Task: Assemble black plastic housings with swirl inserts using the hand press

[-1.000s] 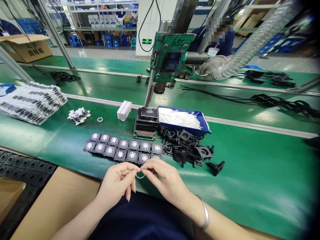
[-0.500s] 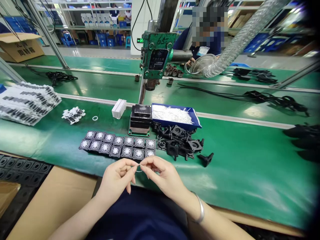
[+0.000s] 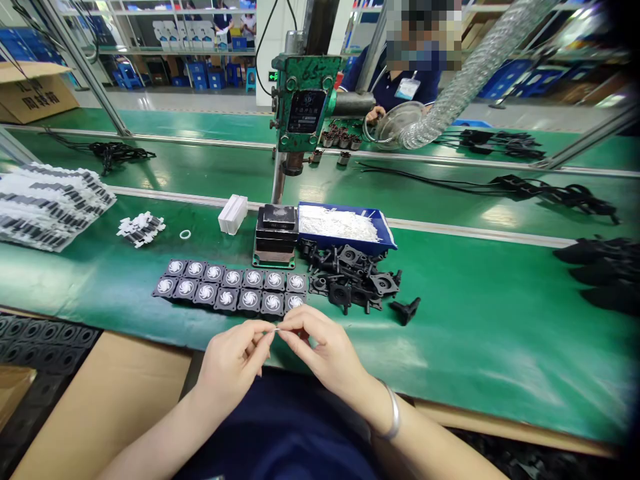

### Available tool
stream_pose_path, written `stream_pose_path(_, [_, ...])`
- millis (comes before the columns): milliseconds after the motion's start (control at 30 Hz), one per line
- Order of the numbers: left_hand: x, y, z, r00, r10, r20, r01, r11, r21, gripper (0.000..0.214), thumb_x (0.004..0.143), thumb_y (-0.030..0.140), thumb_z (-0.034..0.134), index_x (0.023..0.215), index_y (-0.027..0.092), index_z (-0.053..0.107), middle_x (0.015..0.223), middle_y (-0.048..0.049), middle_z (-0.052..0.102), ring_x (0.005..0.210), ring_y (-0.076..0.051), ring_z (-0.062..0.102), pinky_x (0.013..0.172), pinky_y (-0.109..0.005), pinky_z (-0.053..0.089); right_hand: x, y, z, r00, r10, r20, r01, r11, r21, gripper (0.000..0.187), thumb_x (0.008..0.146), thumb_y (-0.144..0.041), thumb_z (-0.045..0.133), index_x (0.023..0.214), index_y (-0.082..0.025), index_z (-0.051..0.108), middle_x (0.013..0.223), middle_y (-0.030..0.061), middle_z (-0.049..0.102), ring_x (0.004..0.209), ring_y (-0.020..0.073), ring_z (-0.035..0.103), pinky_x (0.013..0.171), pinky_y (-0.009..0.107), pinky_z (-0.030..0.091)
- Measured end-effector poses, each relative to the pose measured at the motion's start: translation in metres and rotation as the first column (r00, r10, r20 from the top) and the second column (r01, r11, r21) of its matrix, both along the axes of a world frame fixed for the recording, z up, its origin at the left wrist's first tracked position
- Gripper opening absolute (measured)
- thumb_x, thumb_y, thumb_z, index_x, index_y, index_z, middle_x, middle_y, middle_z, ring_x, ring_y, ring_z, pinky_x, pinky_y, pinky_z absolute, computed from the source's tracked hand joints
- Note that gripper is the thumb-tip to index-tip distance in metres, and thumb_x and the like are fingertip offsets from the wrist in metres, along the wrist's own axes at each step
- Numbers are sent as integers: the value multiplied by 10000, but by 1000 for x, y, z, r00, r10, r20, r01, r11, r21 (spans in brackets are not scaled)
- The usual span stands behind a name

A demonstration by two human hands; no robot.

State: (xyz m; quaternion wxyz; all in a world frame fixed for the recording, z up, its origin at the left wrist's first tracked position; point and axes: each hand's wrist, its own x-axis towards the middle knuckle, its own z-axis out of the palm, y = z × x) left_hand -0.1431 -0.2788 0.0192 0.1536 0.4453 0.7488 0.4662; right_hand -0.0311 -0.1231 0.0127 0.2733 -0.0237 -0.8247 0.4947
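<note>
Fingertip to fingertip, my left hand [image 3: 234, 353] and my right hand [image 3: 325, 347] pinch a thin white strip [image 3: 277, 329] between them, just above the near edge of the bench. Only a sliver of the strip shows; fingers cover the rest. Directly beyond lie two rows of black square parts [image 3: 229, 297] with white swirl-patterned centres. Right of these is a loose heap of black plastic parts [image 3: 350, 283], with one black part [image 3: 406, 311] lying apart. A blue tray [image 3: 387, 235] behind the heap holds many thin white strips [image 3: 340, 225].
A green press head [image 3: 305, 100] hangs above a black metal block [image 3: 276, 233]. To the left are a white block [image 3: 233, 215], a white ring [image 3: 185, 234], a small black-and-white pile [image 3: 141, 229] and a large stack [image 3: 55, 207]. A co-worker [image 3: 400, 87] sits across the bench.
Both hands stay pinched together at nearly the same place. A curved white line below the fingertips before is hidden now. The view has shifted slightly.
</note>
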Motion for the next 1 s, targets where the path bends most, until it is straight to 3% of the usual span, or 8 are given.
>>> stream_pose_path(267, [2,3,2,1000,1,13,-1,1000,-30,165,968,269,533,925,187,670,658,26,645,494,-86,586,547,-204,467,2,-3,-2,999,-21,-25,25,986,166,112,977,-138,534,989,-188,634,885,57,642,821,156,605,703,269,507])
stream_pose_path(600, [-1,9,2,940,-9,341,34,997,-66,211,951,294,523,935,156,682,648,23,630,449,-78,577,477,-185,458,3,2,-1,992,-31,122,35,999,-31,112,957,-189,596,871,-191,668,809,21,660,758,143,616,694,254,491])
stream_pose_path(767, [0,9,-1,943,-12,331,39,996,-76,209,952,308,528,927,156,670,642,23,628,452,-81,576,484,-189,459,6,2,-7,990,-89,114,83,995,56,114,972,-241,589,1024,-203,683,863,39,682,744,146,629,674,258,517])
stream_pose_path(867, [1,9,-3,951,-20,309,48,995,-84,213,965,315,512,928,165,660,649,24,629,459,-85,582,499,-195,466,7,1,-8,995,-80,59,72,990,125,114,977,-207,576,1021,-201,681,869,42,688,777,148,640,694,259,522])
stream_pose_path(1000, [2,8,-5,981,-46,190,67,992,-104,207,981,298,490,940,182,656,661,25,637,486,-90,591,531,-206,469,9,1,-10,996,-85,31,75,968,241,128,992,-186,543,1038,-189,663,874,50,686,787,149,631,701,270,521])
